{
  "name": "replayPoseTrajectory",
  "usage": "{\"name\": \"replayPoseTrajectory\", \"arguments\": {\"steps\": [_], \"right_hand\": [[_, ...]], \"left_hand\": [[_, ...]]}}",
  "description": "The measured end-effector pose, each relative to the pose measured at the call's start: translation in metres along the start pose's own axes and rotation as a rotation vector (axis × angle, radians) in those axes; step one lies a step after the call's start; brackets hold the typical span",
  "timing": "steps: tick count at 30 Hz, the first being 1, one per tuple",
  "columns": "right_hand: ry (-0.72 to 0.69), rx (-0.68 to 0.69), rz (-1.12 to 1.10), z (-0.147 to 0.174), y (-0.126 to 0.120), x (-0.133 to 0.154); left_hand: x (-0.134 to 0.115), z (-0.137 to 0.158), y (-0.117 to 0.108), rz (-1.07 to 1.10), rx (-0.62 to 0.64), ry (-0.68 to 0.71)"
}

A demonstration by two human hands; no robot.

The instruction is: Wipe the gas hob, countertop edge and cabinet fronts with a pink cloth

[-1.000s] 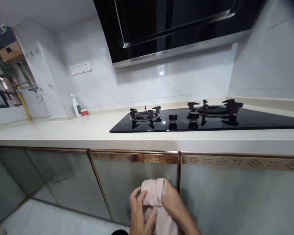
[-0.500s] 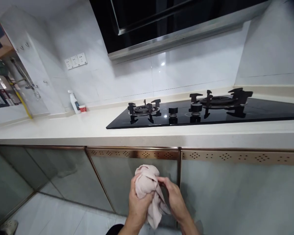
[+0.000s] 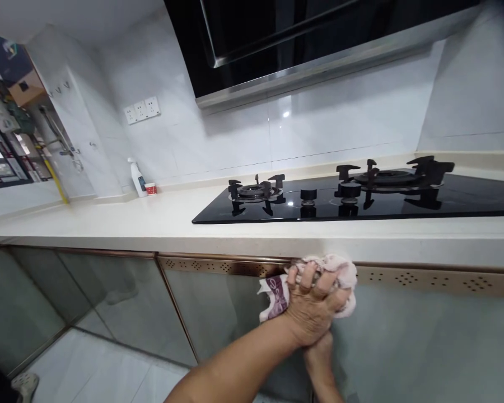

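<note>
A pale pink cloth (image 3: 345, 274) with a purple printed band is bunched against the perforated bronze strip (image 3: 218, 265) along the top of the cabinet fronts, just under the counter edge. My left hand (image 3: 313, 308) grips the cloth from above, its bent fingers pressing into the folds. One end of the cloth sticks out to the left of this hand. Close below is my right hand (image 3: 319, 352), mostly covered by the left one. Its fingers are hidden, so I cannot see whether it holds the cloth.
On the white counter (image 3: 109, 221), a black gas hob (image 3: 327, 210) lies to the right. A white spray bottle (image 3: 138, 178) and a red-and-white tub (image 3: 150, 189) stand at the back left. Overhead is a black range hood (image 3: 311, 39). Grey-green cabinet doors (image 3: 437, 341) reach down to the tiled floor.
The cloth, held before me in both hands, has moved up and right onto the strip below the counter. My left hand has crossed over my right. The view has shifted slightly left.
</note>
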State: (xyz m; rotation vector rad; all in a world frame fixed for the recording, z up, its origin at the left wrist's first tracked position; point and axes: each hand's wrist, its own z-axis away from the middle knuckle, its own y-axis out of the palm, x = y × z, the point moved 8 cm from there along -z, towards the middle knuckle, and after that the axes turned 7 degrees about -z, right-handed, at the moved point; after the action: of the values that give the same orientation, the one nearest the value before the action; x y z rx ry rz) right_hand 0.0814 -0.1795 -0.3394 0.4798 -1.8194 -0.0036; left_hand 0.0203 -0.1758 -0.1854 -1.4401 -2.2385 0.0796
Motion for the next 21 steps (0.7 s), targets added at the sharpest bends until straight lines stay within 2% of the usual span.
{"name": "replayPoseTrajectory", "arguments": {"steps": [3, 6, 9, 11, 13, 16, 18, 21], "right_hand": [[0.078, -0.083, 0.037, -0.005, -0.016, -0.005], [-0.015, -0.157, 0.070, -0.006, -0.030, 0.015], [-0.323, -0.141, 0.136, -0.007, -0.037, 0.052], [-0.576, -0.118, 0.230, -0.005, -0.038, 0.082], [-0.784, -0.139, 0.309, -0.004, -0.042, 0.112], [-1.012, -0.215, 0.355, -0.010, -0.047, 0.164], [-1.125, -0.255, 0.358, -0.020, -0.042, 0.200], [-1.224, -0.208, 0.380, -0.041, -0.016, 0.239]], "left_hand": [[0.007, -0.001, 0.004, 0.033, -0.014, 0.089], [0.036, 0.002, -0.018, 0.062, -0.032, 0.171], [0.079, 0.015, -0.037, 0.056, 0.127, 0.189], [0.116, 0.033, -0.047, 0.014, 0.277, 0.123], [0.158, 0.055, -0.064, -0.057, 0.363, 0.020], [0.224, 0.088, -0.096, -0.189, 0.394, -0.144], [0.259, 0.106, -0.116, -0.264, 0.390, -0.233], [0.284, 0.121, -0.132, -0.324, 0.345, -0.325]]}}
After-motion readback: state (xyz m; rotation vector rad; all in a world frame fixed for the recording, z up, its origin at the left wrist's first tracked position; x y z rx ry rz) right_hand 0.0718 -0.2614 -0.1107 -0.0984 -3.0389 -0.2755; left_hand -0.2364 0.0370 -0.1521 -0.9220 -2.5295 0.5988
